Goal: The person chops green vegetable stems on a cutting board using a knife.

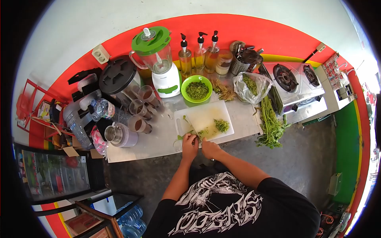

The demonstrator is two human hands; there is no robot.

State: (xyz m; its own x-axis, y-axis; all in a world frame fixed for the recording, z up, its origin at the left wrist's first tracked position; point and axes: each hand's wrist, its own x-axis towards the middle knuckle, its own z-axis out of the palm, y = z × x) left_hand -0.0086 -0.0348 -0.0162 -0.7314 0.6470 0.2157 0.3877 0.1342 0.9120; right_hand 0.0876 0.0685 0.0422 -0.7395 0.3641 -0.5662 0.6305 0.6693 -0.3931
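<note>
A white cutting board [216,110] lies on the metal counter in front of me. My left hand [190,144] is closed at the board's near edge on green leafy stems [179,138], whose ends stick out to its left. Just to the right, my right hand [210,150] grips a knife [195,127], its thin blade pointing away over the board beside my left fingers. The knife's handle is hidden in my fist. Chopped greens [221,125] form a small pile on the board's right side, with more bits by the blade. Beyond the board stands a green bowl [184,90] full of chopped greens.
A blender [166,81] and several pump bottles [199,55] line the wall. Cups [139,124] and a steel-topped flask [126,138] stand left. To the right are a plastic bag [258,93] of greens, long leafy stalks [271,123] overhanging the counter edge, and a gas stove [295,97].
</note>
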